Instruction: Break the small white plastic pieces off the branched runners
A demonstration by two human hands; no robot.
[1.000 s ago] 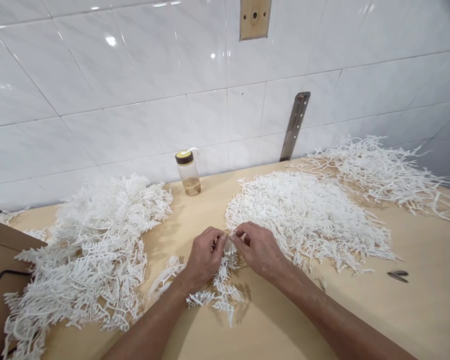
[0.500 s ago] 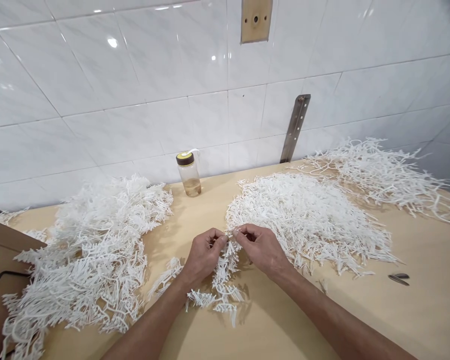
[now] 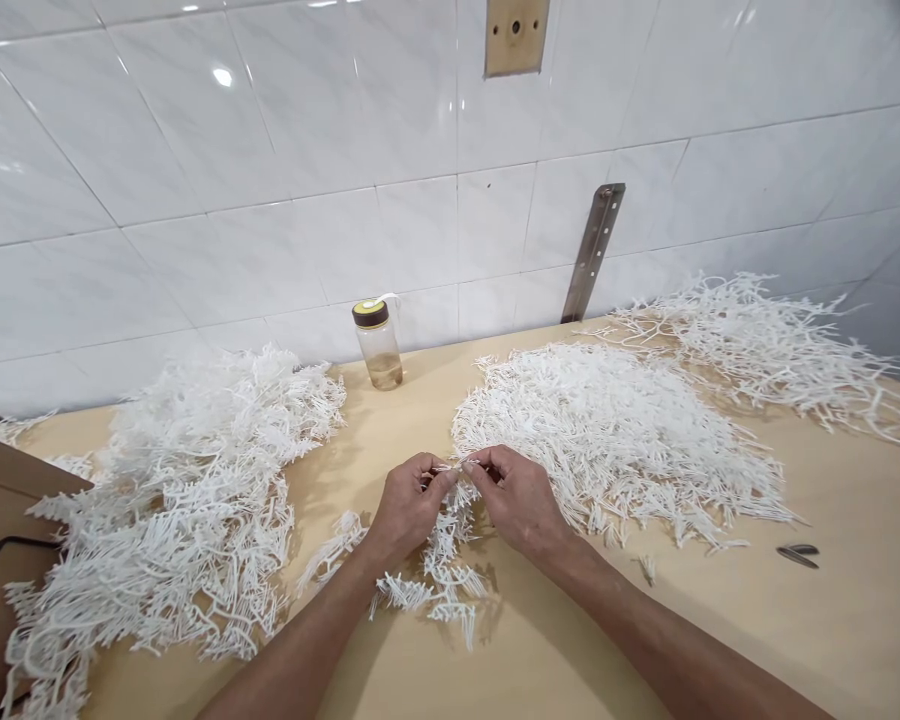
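My left hand [image 3: 412, 500] and my right hand [image 3: 517, 495] meet at the middle of the table, thumbs and forefingers pinched. Between their fingertips is a small white branched plastic piece [image 3: 459, 467], which both hands grip. Beneath and just in front of them lies a loose string of white branched pieces [image 3: 454, 570]. A large heap of short white pieces [image 3: 607, 430] spreads right behind my right hand. To the left of my left hand is another big tangled white pile [image 3: 195, 510], and a smaller clump [image 3: 335, 550] lies by my left wrist.
A bottle [image 3: 380, 345] with a dark and yellow lid stands near the tiled wall. More white branching strands [image 3: 780, 350] lie at the back right. Small dark snips [image 3: 799, 555] rest on the right. A cardboard box [image 3: 15, 560] stands at the left edge, and a metal bracket [image 3: 594, 250] leans by the wall.
Both hands stay in nearly the same place, still pinching. The fingertips have shifted slightly, and the white piece between them now lies more level across the gap.
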